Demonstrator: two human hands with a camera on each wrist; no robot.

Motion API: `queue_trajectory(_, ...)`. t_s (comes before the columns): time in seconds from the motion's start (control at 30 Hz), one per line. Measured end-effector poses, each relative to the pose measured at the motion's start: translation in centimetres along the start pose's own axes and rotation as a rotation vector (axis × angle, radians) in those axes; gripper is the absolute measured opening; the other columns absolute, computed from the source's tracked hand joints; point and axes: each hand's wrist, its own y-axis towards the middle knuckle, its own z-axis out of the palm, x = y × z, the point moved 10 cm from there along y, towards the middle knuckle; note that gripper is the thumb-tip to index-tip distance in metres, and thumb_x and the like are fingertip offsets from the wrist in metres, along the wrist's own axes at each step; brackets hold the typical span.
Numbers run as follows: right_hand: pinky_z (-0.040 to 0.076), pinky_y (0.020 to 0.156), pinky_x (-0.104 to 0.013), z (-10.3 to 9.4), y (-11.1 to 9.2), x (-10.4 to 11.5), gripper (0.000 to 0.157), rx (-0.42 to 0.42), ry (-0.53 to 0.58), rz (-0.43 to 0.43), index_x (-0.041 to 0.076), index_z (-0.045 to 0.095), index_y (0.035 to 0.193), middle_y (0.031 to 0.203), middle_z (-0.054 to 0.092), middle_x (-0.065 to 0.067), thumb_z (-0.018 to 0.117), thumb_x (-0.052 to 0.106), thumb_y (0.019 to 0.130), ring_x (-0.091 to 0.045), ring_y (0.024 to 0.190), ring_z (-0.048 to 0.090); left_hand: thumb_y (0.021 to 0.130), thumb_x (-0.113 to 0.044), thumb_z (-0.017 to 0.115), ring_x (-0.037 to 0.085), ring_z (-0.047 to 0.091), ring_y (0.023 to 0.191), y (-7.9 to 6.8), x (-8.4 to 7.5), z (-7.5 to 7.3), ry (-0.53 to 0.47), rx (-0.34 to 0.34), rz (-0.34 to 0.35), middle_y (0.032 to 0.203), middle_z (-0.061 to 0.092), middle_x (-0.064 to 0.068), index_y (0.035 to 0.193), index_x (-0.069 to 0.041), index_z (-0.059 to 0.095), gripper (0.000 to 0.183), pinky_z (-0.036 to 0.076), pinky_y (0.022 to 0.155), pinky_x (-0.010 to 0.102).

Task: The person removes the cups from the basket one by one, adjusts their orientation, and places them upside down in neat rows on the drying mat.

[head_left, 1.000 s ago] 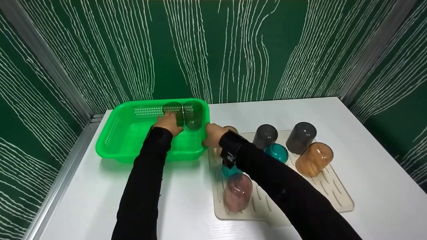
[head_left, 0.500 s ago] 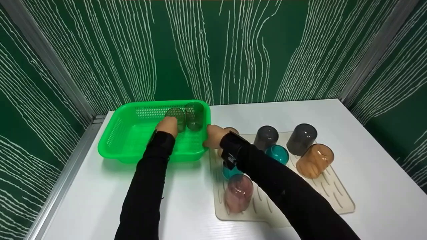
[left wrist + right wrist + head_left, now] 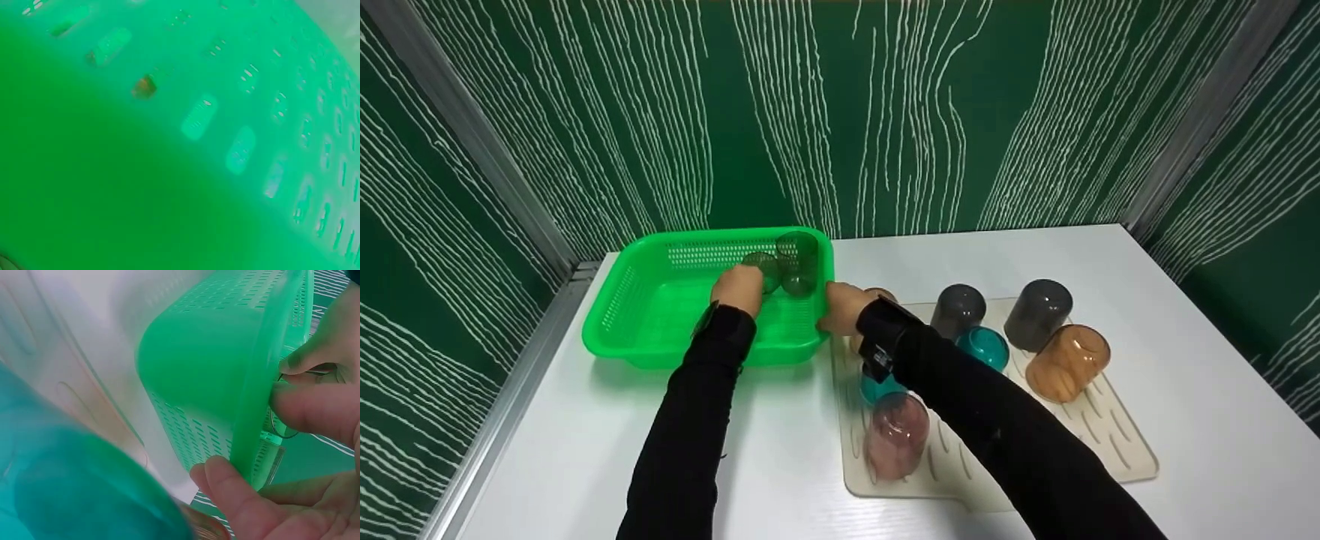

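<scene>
In the head view, a green plastic basket (image 3: 619, 341) stands at the left of the table. My left hand (image 3: 739, 289) reaches into it and grips a dark tinted glass (image 3: 766, 270) by its near side, fingers mostly hidden behind the back of the hand. Close beside that one, a second dark glass (image 3: 798, 262) lies against the basket's back right corner. My right hand (image 3: 844, 307) holds the basket's right rim; in the right wrist view the thumb lies over the rim and the fingertips (image 3: 219, 467) press the outer wall. Green basket wall fills the left wrist view.
A beige drying mat (image 3: 952, 480) at right bears several upturned glasses: two dark grey (image 3: 1039, 315), an orange glass (image 3: 1069, 364), a teal glass (image 3: 984, 346), a pink glass (image 3: 897, 435), others partly behind my right arm. A green patterned wall (image 3: 885, 112) borders the table's back.
My left hand's fingers, spread over the glass earlier, are now curled out of sight. The held glass has shifted right and lower, overlapping the other glass. My right hand stays on the rim.
</scene>
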Motion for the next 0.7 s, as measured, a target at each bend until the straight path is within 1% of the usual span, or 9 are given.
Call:
queue_trajectory(0.07, 0.049, 0.098, -0.041, 0.0, 0.0, 0.1, 0.040, 0.010, -0.008, -0.019, 0.003, 0.053, 0.132, 0.128, 0.062, -0.016, 0.061, 0.010, 0.094, -0.031, 0.117, 0.060, 0.093, 0.008, 0.054, 0.038, 0.068, 0.088, -0.1, 0.0, -0.3, 0.009, -0.030, 0.005, 0.090, 0.072, 0.023, 0.084, 0.004, 0.073, 0.022, 0.056, 0.087, 0.044)
queue_trajectory(0.13, 0.048, 0.101, -0.041, 0.0, -0.1, 0.1, 0.040, 0.020, -0.018, -0.030, 0.005, 0.054, 0.133, 0.129, 0.062, -0.014, 0.060, 0.012, 0.095, -0.030, 0.119, 0.059, 0.092, 0.010, 0.054, 0.038, 0.065, 0.093, -0.1, 0.1, -0.6, 0.032, -0.062, 0.002, 0.091, 0.072, 0.021, 0.085, 0.003, 0.073, 0.021, 0.051, 0.095, 0.044)
queue_trajectory(0.2, 0.047, 0.102, -0.042, -0.1, -0.1, 0.0, 0.039, 0.023, -0.029, -0.036, 0.007, 0.055, 0.133, 0.128, 0.063, -0.012, 0.059, 0.015, 0.096, -0.028, 0.119, 0.060, 0.091, 0.011, 0.054, 0.037, 0.063, 0.095, -0.2, 0.3, -0.9, 0.049, -0.090, -0.009, 0.090, 0.072, 0.020, 0.084, 0.001, 0.073, 0.023, 0.047, 0.098, 0.044)
queue_trajectory(0.27, 0.047, 0.103, -0.042, -0.3, -0.3, -0.1, 0.039, 0.026, -0.022, -0.036, 0.007, 0.055, 0.133, 0.128, 0.064, -0.011, 0.057, 0.019, 0.097, -0.027, 0.119, 0.060, 0.091, 0.011, 0.054, 0.037, 0.062, 0.097, -0.3, 0.6, -1.2, 0.046, -0.104, -0.028, 0.091, 0.072, 0.020, 0.085, -0.001, 0.073, 0.024, 0.047, 0.096, 0.045)
queue_trajectory(0.4, 0.043, 0.108, -0.043, -0.8, -1.1, -0.4, 0.050, 0.028, 0.032, -0.022, 0.007, 0.046, 0.143, 0.140, 0.056, -0.013, 0.056, 0.027, 0.099, -0.029, 0.131, 0.052, 0.092, 0.007, 0.053, 0.037, 0.066, 0.088, -0.8, 0.8, -1.4, 0.025, -0.122, -0.031, 0.086, 0.071, 0.020, 0.091, -0.001, 0.071, 0.020, 0.053, 0.085, 0.048)
queue_trajectory(0.47, 0.040, 0.112, -0.042, -1.1, -1.7, -0.3, 0.054, 0.026, 0.085, -0.044, 0.008, 0.041, 0.148, 0.146, 0.050, -0.014, 0.055, 0.028, 0.100, -0.031, 0.137, 0.046, 0.093, 0.005, 0.054, 0.037, 0.067, 0.078, -1.3, 0.7, -1.7, 0.012, -0.143, -0.018, 0.080, 0.070, 0.021, 0.097, 0.001, 0.068, 0.016, 0.056, 0.074, 0.048)
queue_trajectory(0.57, 0.036, 0.115, -0.042, -2.0, -2.7, 0.1, 0.058, 0.000, 0.177, -0.103, 0.007, 0.036, 0.151, 0.152, 0.043, -0.017, 0.055, 0.026, 0.100, -0.034, 0.142, 0.039, 0.096, -0.002, 0.056, 0.035, 0.064, 0.062, -2.0, 0.4, -2.5, -0.016, -0.192, 0.007, 0.071, 0.065, 0.021, 0.102, 0.004, 0.064, 0.012, 0.055, 0.058, 0.047)
queue_trajectory(0.63, 0.037, 0.115, -0.043, -2.7, -3.5, 0.2, 0.060, -0.023, 0.251, -0.132, 0.005, 0.033, 0.152, 0.153, 0.040, -0.020, 0.056, 0.025, 0.100, -0.036, 0.142, 0.038, 0.099, -0.008, 0.055, 0.035, 0.062, 0.059, -2.4, 0.4, -3.0, -0.074, -0.194, -0.001, 0.069, 0.064, 0.020, 0.106, 0.005, 0.061, 0.016, 0.051, 0.054, 0.045)
queue_trajectory(0.7, 0.039, 0.113, -0.044, -3.4, -4.1, 0.0, 0.064, -0.051, 0.326, -0.136, 0.005, 0.029, 0.153, 0.154, 0.037, -0.020, 0.056, 0.027, 0.099, -0.037, 0.141, 0.040, 0.102, -0.016, 0.052, 0.034, 0.062, 0.060, -2.7, 0.7, -3.3, -0.157, -0.178, -0.027, 0.073, 0.065, 0.019, 0.108, 0.003, 0.060, 0.021, 0.048, 0.054, 0.042)
